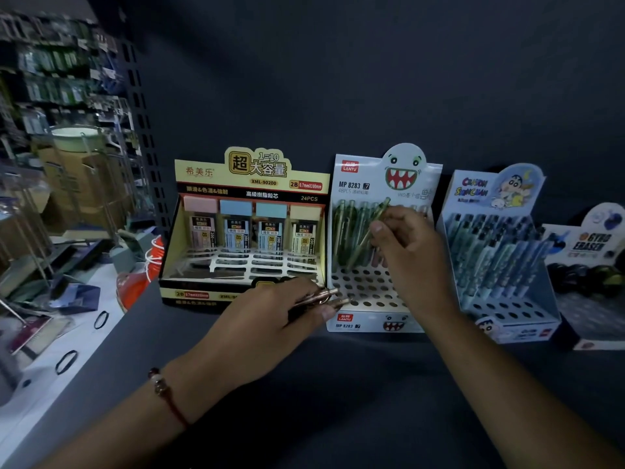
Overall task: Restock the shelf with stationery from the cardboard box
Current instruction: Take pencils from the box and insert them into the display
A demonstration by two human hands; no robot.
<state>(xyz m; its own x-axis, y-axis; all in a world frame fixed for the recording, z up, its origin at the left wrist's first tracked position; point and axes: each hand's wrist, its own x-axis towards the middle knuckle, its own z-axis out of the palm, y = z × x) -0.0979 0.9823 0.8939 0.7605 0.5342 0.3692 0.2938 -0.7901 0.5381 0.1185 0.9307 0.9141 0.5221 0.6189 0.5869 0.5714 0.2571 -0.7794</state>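
- On dark shelf (338,384), centre: white pencil display box (368,296) with grinning-monster header and perforated tray; back rows filled with green pencils, front holes mostly vacant.
- Right hand (409,255) pinching one green mechanical pencil (373,221) between thumb and fingertips, held tilted over the filled back rows, lower end hidden among the standing pencils.
- Left hand (280,316) clenched around a small bundle of pencils (324,297), tips poking out toward the tray's front-left corner.
- Neighbours: yellow lead-refill display (247,231) just to the left; blue cartoon pencil display (493,252) just to the right; eraser box (588,265) at far right. Cardboard supply box not identifiable in view.
- Risk, judged: tilted pencil may catch on standing neighbours and miss its hole, leaning or knocking out the row. Cause: oblique angle, crowded rows.
- Risk, judged: bundle may fan out or drop onto the shelf. Cause: loose grip on several slim, smooth barrels.
- Risk, judged: light card display may slide or tip back if pushed hard. Cause: no hand bracing it.
- Appearance of stock: slender translucent green barrels in the tray; bundle reads pinkish-gold, though dim lighting leaves colour uncertain.
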